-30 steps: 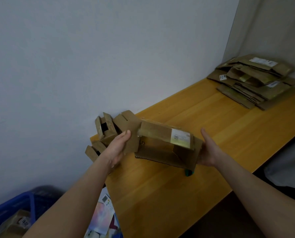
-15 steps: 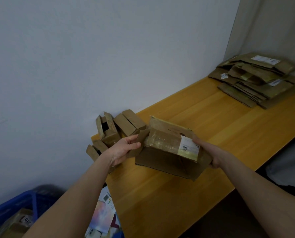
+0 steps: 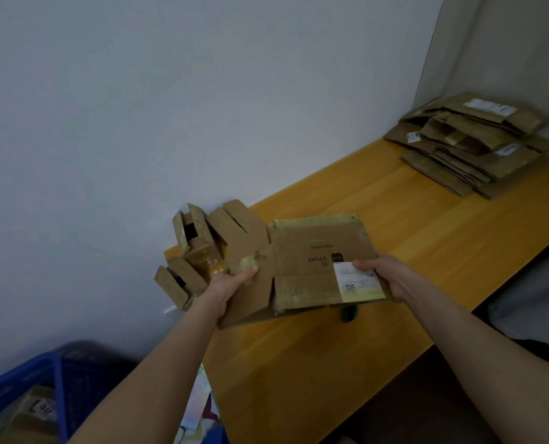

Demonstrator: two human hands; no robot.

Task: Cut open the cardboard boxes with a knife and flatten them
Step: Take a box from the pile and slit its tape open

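The box [image 3: 318,261] is held low over the near-left part of the table [image 3: 427,238], nearly collapsed. The left hand [image 3: 225,290] pinches the left flap with its thumb on top, and the right hand [image 3: 391,277] grips the labelled right edge. I'd push it flat onto bare wood and crease the flaps hard before it joins the far-right stack [image 3: 471,142], minding the green thing [image 3: 349,313] (knife, I guess) poking out underneath.

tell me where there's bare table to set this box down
Widest bare patch: the table between the held box and the stack of flat cardboard at the far right. The near strip in front of the box is also bare, apart from a small green object under its edge. Crowded: the left end by the wall, filled with small boxes.
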